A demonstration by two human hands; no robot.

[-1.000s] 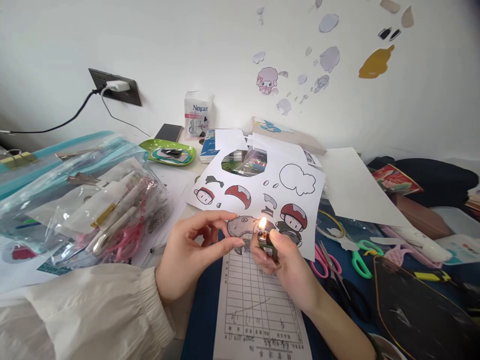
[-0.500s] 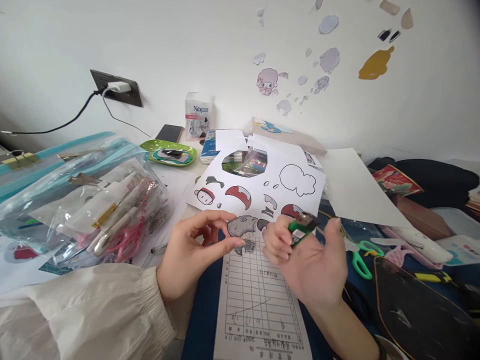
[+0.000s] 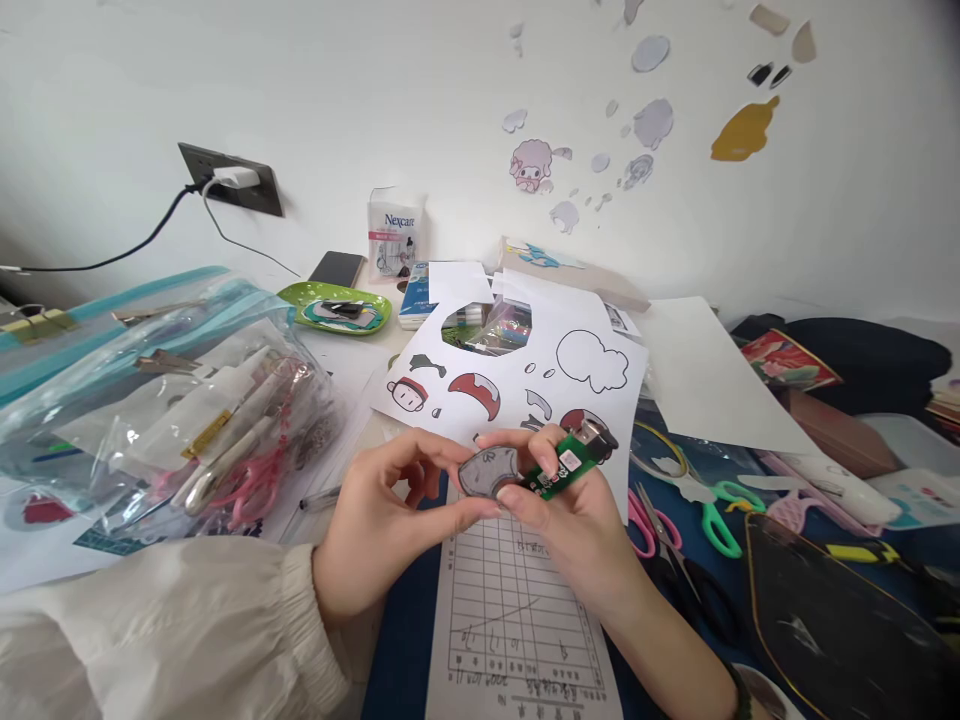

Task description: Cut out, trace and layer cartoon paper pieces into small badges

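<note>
Between the thumb and fingertips of my left hand is a small grey paper cutout with dark outlines. My right hand is closed around a green lighter, its metal top pointing up and right. The right thumb and index fingertip also touch the cutout's right edge. Both hands hover over a printed form with handwriting. Behind them lies a white sheet with red, grey and outlined drawings and a large hole cut in it.
Left stands a clear zip pouch with tools. A green dish holds cutouts. On the right are pink-handled scissors, green-handled scissors and a black pouch. Paper cutouts stick to the wall.
My right hand has turned and moved left, so its thumb and index finger now meet the cutout. The lighter has swung with it. My left hand has hardly moved.
</note>
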